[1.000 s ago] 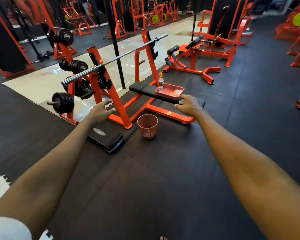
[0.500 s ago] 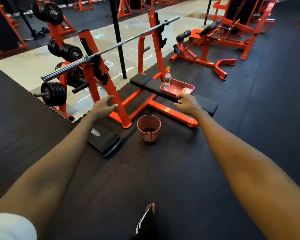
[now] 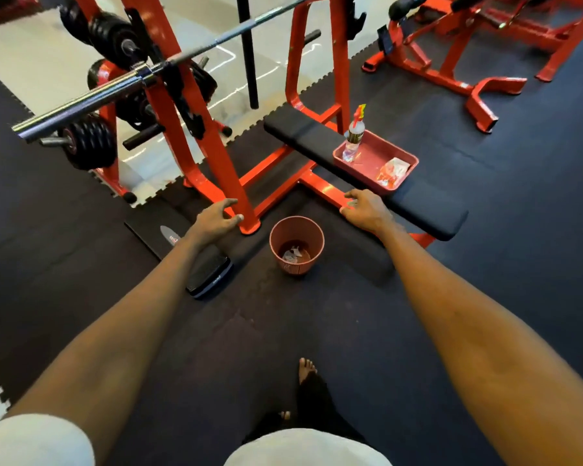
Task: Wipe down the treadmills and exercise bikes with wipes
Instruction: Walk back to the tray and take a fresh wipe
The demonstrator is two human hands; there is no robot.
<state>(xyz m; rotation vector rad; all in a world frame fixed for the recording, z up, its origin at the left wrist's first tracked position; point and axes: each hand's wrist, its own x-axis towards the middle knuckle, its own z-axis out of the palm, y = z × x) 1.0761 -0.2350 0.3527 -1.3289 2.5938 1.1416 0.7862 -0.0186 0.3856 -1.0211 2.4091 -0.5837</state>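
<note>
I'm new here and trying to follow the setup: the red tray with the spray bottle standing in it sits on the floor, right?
Not quite. The red tray with the spray bottle standing in it sits on the black bench pad, not on the floor. The head view shows this. The thing on the floor is the small bin.

Gym: barbell [image 3: 81,101], weight plates [image 3: 88,142].

Packet [image 3: 393,169] print illegibly blurred
</note>
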